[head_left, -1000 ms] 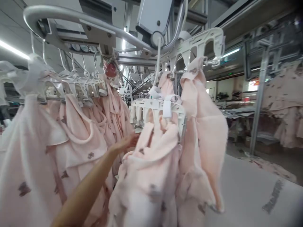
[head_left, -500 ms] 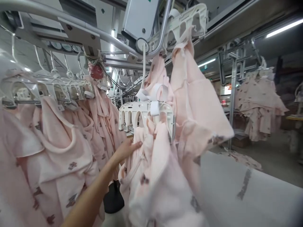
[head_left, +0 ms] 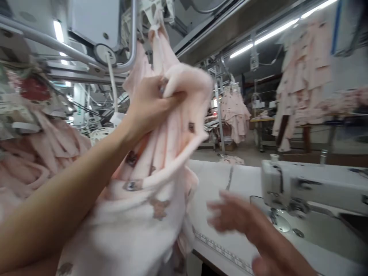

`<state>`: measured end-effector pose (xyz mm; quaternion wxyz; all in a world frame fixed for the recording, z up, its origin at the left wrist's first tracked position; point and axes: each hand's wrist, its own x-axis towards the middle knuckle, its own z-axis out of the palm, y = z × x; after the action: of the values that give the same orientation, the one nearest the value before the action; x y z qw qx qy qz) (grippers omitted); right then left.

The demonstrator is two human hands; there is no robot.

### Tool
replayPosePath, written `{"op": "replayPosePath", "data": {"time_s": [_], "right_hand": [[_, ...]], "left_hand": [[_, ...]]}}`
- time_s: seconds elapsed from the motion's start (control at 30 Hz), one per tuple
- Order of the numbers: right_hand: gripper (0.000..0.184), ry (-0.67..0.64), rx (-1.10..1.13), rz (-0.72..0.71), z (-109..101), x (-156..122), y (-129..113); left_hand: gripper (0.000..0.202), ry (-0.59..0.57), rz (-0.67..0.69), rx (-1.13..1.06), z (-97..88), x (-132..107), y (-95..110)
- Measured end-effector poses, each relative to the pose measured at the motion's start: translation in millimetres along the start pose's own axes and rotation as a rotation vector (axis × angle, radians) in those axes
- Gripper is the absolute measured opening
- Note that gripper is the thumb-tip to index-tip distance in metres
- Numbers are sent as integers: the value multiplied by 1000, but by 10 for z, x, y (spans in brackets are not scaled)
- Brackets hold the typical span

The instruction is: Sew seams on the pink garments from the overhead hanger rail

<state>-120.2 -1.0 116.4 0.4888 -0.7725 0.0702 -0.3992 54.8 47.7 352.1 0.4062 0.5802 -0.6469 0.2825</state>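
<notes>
My left hand (head_left: 148, 105) is raised and closed round a bunch of pale pink fleece garment (head_left: 161, 161) printed with small grey-brown motifs. The cloth hangs down from an overhead clip hanger (head_left: 155, 9) and fills the lower left of the view. My right hand (head_left: 238, 218) is lower, over the white sewing table (head_left: 218, 180), blurred by motion, with its fingers stretched out toward the garment and nothing in them.
A white sewing machine (head_left: 310, 188) stands on the table at the right. More pink garments (head_left: 34, 153) hang on the left from an overhead rail (head_left: 57, 46). Further racks of pink garments (head_left: 304, 73) hang across the aisle behind.
My left hand has risen from beside the hanging garment and gripped a bunch of it. The view has swung right, showing the sewing machine, and my right hand has come into view.
</notes>
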Motion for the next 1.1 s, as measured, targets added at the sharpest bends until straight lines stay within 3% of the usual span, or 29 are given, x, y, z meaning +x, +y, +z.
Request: {"op": "replayPosePath", "data": {"time_s": [0.07,0.17,0.27,0.4,0.43,0.5,0.53,0.57,0.6,0.7,0.73,0.87,0.97,1.1], "right_hand": [[58,156,93,-52,-86,293,-187],[46,468,94,20,-261,637,-245],[36,439,191,194,-468,611,-78],[34,286,521,447,-678,80,286],[32,245,529,504,-698,-75,391],[34,176,394,567,-687,-344,600],[33,181,286,569,-657,-448,692],[32,207,186,564,-615,-530,768],[29,253,107,557,-566,-591,823],[28,409,13,554,-436,-696,858],[29,453,-5,545,-412,-721,839],[34,564,-93,580,-427,-865,746],[38,515,-198,666,-506,-952,696],[31,432,-425,496,-619,-849,633]], "left_hand": [[22,-56,172,-6,330,130,234],[40,-188,263,-21,616,147,420],[55,-308,260,54,696,-97,368],[76,-491,116,460,899,-906,2],[75,-604,79,544,1003,-1165,-108],[76,-956,8,565,1249,-1651,-295],[72,-1119,-8,488,1376,-1845,-357],[62,-1195,-15,393,1497,-1993,-390],[55,-1181,-37,271,1611,-2092,-390],[55,-904,-146,-149,1925,-2173,-228],[56,-868,-188,-285,2026,-2168,-142],[24,-1005,-367,-779,2343,-2205,156],[19,-892,-443,-897,2409,-2254,241],[15,-853,-419,-900,2352,-2232,256]]}}
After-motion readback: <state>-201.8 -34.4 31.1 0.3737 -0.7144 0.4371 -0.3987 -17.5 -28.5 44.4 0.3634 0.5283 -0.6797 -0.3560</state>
